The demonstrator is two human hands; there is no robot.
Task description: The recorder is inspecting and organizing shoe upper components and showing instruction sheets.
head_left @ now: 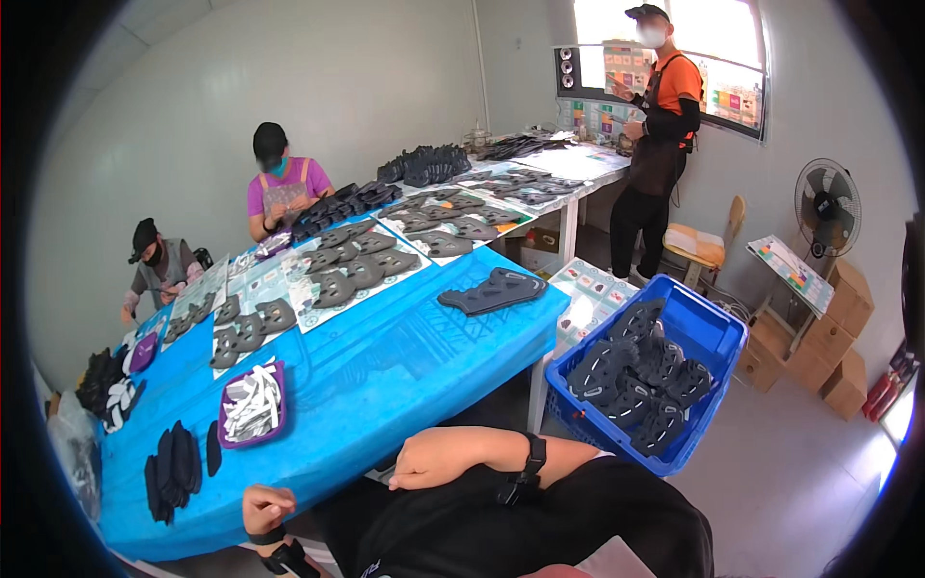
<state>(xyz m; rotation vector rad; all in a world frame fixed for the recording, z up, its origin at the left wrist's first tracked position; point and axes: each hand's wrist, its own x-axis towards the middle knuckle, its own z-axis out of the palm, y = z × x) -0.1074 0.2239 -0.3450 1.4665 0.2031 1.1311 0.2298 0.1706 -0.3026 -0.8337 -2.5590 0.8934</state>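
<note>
Black clothing (pixel 578 515) on the wearer's body fills the lower edge of the head view, with both forearms extending from it. The left hand (pixel 268 509), by the near edge of the blue-covered bench (pixel 366 395), has its fingers curled in, with nothing showing in its grasp. The right hand (pixel 424 459) is bent downward near the same edge; its palm is hidden, so I cannot tell how far it is closed or whether it holds anything. Nearest the left hand on the bench lie dark, elongated flat pieces (pixel 175 467), just beside a purple tray (pixel 281 414) of white strips (pixel 252 403). Farther back is a stack of dark cut-out pieces (pixel 493 291). Right of the bench, a blue crate (pixel 727 337) holds similar dark pieces (pixel 626 376). Three co-workers are around the bench's far side.
</note>
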